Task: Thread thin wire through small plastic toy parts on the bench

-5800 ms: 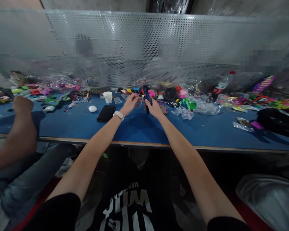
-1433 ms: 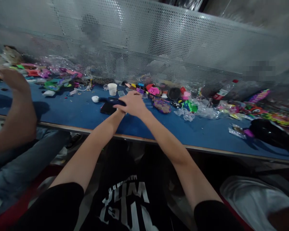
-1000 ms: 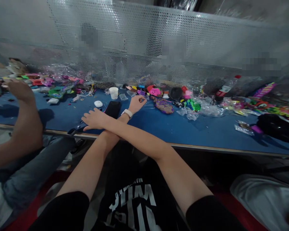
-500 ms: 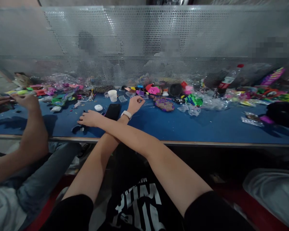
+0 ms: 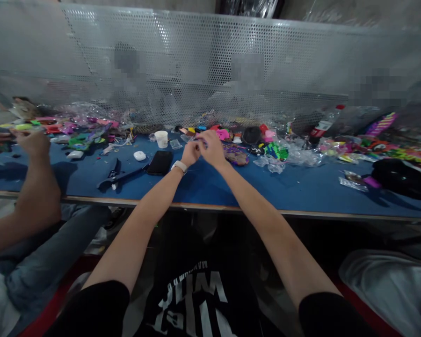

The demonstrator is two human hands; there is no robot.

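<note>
- Where my fingertips meet, a small pinkish-purple piece (image 5: 200, 139) shows between them, too tiny and blurred to name; it sits above the far middle of the blue table (image 5: 231, 187), just in front of the heap of coloured trinkets (image 5: 228, 135).
- My left hand (image 5: 190, 153) is curled shut, pinching one side of it, a white wristband (image 5: 178, 165) on that wrist.
- My right hand (image 5: 211, 148) closes over the other side, touching the left.
- I judge that I am fitting or working this piece; the next move calls for fine, steady fingertip pressure.
- A black phone (image 5: 160, 162) lies just left; dark pliers (image 5: 121, 174) lie further left, nearer the edge.
</note>
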